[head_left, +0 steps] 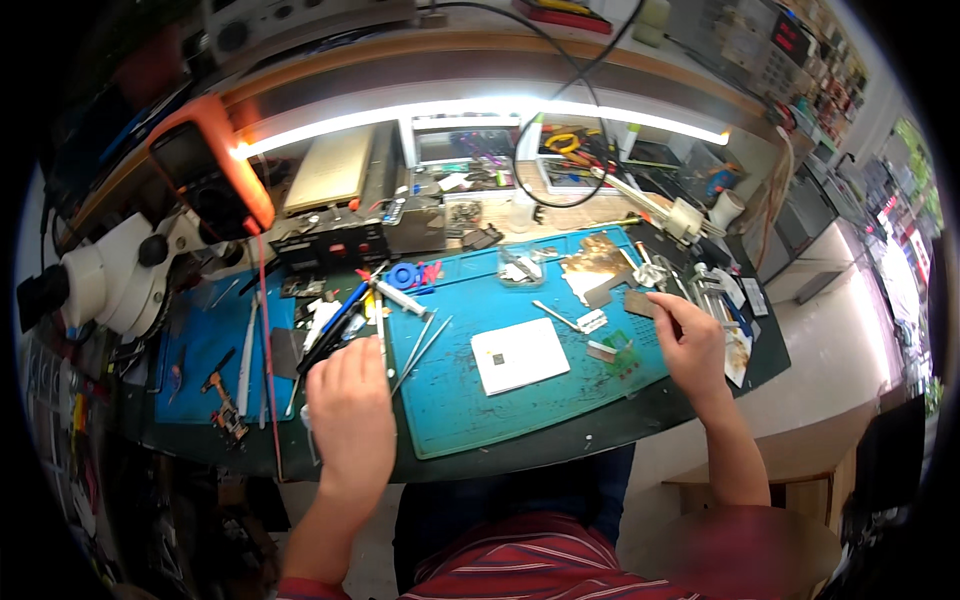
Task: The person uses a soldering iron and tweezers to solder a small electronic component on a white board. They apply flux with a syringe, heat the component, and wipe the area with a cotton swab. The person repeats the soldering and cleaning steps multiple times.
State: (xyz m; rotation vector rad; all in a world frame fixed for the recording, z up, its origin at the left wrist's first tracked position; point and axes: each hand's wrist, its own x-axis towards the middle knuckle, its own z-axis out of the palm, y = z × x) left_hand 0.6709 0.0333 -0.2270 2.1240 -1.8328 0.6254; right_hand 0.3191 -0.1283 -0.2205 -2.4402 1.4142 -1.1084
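Note:
My right hand (692,345) is over the right end of the blue work mat (450,420). Its thumb and fingers pinch a small flat brownish-grey plate (638,303). At the mat's left edge, my left hand (350,415) is closed with its fingers curled down. Its fingertips are hidden, so what it holds, if anything, does not show. Just beyond it lie a black pen-like tool (322,346) and a syringe (402,298). A white pad (520,356) with a small dark chip (498,358) on it lies mid-mat, between my hands.
Tweezers (424,352) lie left of the pad. Behind it are a clear box (521,268) of small parts and a shiny copper-coloured sheet (597,265). An orange multimeter (210,165) and a white microscope (110,275) stand at left. A red cable (266,350) hangs over the bench.

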